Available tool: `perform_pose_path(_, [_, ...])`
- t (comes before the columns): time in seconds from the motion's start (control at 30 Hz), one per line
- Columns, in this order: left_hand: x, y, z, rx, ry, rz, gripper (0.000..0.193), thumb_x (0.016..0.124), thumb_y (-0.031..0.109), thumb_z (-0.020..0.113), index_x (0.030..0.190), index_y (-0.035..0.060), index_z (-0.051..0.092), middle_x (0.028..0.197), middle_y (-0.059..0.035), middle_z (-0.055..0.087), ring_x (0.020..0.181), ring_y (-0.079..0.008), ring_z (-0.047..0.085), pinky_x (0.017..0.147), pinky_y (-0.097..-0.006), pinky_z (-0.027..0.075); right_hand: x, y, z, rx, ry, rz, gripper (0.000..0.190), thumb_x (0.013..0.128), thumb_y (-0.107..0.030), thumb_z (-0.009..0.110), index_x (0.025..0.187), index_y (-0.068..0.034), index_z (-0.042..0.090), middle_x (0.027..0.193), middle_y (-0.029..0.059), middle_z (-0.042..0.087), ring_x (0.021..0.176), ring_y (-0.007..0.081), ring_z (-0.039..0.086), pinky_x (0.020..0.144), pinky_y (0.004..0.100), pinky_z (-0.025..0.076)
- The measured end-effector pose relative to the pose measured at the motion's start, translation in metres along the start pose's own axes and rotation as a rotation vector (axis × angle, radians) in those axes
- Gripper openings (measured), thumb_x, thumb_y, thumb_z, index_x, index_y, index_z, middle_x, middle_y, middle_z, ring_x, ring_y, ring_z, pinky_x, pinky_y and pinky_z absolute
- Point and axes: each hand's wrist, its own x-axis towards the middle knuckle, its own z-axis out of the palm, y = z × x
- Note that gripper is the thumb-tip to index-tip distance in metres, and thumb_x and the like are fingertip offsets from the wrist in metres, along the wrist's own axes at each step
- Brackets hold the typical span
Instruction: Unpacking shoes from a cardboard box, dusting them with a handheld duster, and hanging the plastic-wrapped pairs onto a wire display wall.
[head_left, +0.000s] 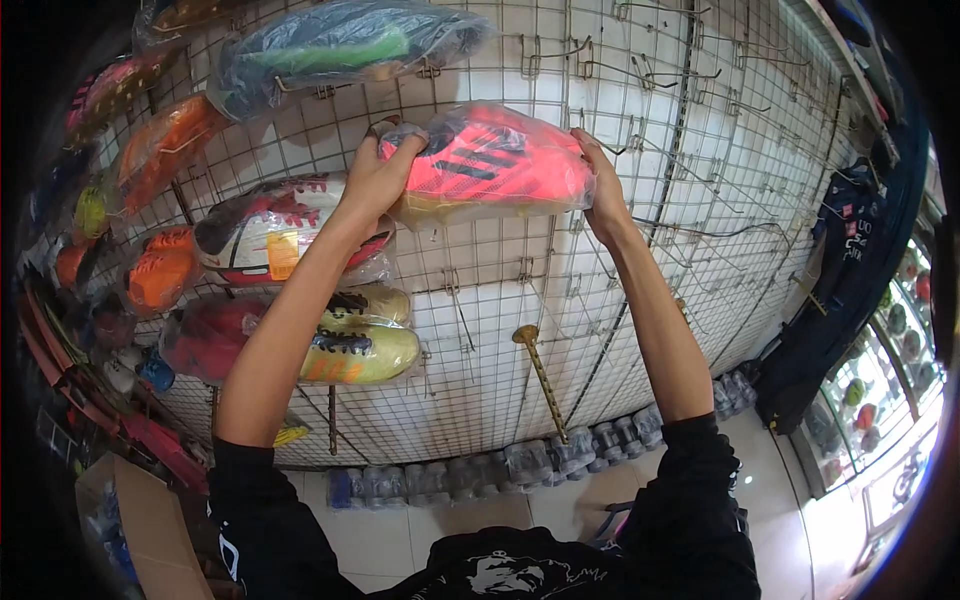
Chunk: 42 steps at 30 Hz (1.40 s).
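A bright pink football boot (499, 157) with dark stripes, wrapped in clear plastic, is held up against the wire grid wall. My left hand (381, 169) grips its left end, thumb on the front of the plastic. Against its right end is my right hand (604, 187), the fingers partly hidden behind the bag. Whether the boot rests on a hook cannot be seen. Below my left hand hangs a bagged white, red and black shoe (262, 229). Lower down are yellow-green boots (360, 352), partly covered by my left forearm. A blue-grey plastic bag with a green shoe (337, 49) hangs above.
Metal hooks (656, 79) stick out from the wire grid (480, 300). Orange bagged shoes (161, 266) hang at left. Plastic-wrapped dumbbells (465, 476) line the floor along the wall. A cardboard box (154, 525) stands lower left, and dark clothing (832, 255) hangs at right.
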Motion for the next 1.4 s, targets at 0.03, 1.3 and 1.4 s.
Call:
perform_pose_path(0.03, [0.000, -0.003, 0.004, -0.019, -0.005, 0.023, 0.065, 0.083, 0.038, 0.063, 0.130, -0.0026, 0.042, 0.114, -0.0161, 0.057, 0.104, -0.0209, 0.057, 0.088, -0.0295, 0.046, 0.001, 0.004, -0.003, 0.031, -0.001, 0.020, 0.060, 0.096, -0.039, 0.044, 0.142, -0.002, 0.033, 0.133, 0.0161, 0.044, 0.120, 0.0246, 0.047, 0.103, 0.0339, 0.037])
perform_pose_path(1.3, [-0.155, -0.014, 0.040, -0.085, 0.204, 0.315, 0.055, 0.099, 0.039, 0.041, 0.136, -0.0025, 0.039, 0.137, -0.0174, 0.043, 0.126, -0.0274, 0.045, 0.101, -0.0379, 0.038, -0.144, -0.021, -0.007, -0.472, 0.359, -0.542, 0.043, 0.094, -0.021, 0.047, 0.131, 0.002, 0.044, 0.136, 0.0195, 0.044, 0.124, 0.0287, 0.042, 0.105, 0.0404, 0.031])
perform_pose_path(1.4, [-0.219, -0.049, 0.025, -0.096, 0.257, 0.127, 0.059, 0.099, 0.044, 0.038, 0.137, -0.0015, 0.037, 0.137, -0.0168, 0.044, 0.123, -0.0271, 0.048, 0.099, -0.0375, 0.040, -0.193, -0.007, 0.036, -0.362, 0.276, -0.518, 0.038, 0.093, -0.020, 0.049, 0.123, 0.004, 0.047, 0.131, 0.0200, 0.047, 0.118, 0.0289, 0.046, 0.103, 0.0404, 0.033])
